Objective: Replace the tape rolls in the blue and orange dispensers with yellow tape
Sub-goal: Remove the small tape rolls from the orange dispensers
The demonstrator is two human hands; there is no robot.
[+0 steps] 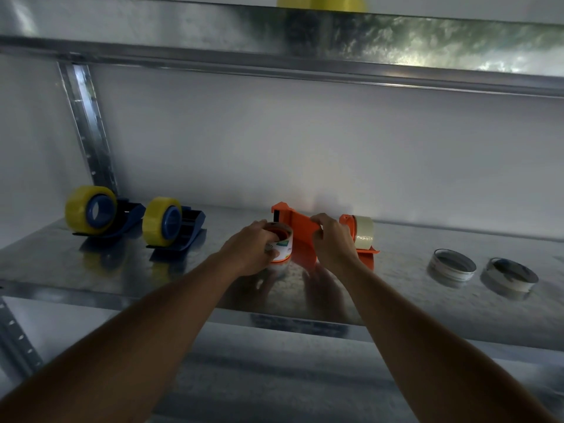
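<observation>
Metal shelf (pixel 91 270), viewed from the head camera, left to right.

Far left: blue dispenser (pixel 122 219) standing upright with a yellow tape roll (pixel 76 213) on its hub. Just beside it to the right, second blue dispenser (pixel 189 227), also carrying a yellow roll (pixel 154 222). The two are near each other, not touching.

Centre: left hand (pixel 253 248) has fingers curled round a clear tape roll with a white label (pixel 282 248); thumb side sits on top, fingertips wrap the front face of the roll. The roll sits at the left end of the orange dispenser (pixel 300 236); cannot tell whether it's still seated on the hub or already free.

Right hand (pixel 331 239) grips the orange dispenser's body, fingers curled over its top edge, thumb hidden behind. Dispenser is tilted, its flat side facing the camera, lower end near or on the shelf.

Just behind the right hand: second orange dispenser (pixel 364 250) standing on the shelf with a pale cream roll (pixel 363 232) mounted on it.

Right: two loose clear rolls lying flat on the shelf, near one (pixel 451 268) and farther-right one (pixel 508 277), close together, well apart from the hands.

Upper shelf (pixel 396 41): yellow object (pixel 320 3) at the top edge, mostly cut off, looks like yellow tape but cannot confirm.
</observation>
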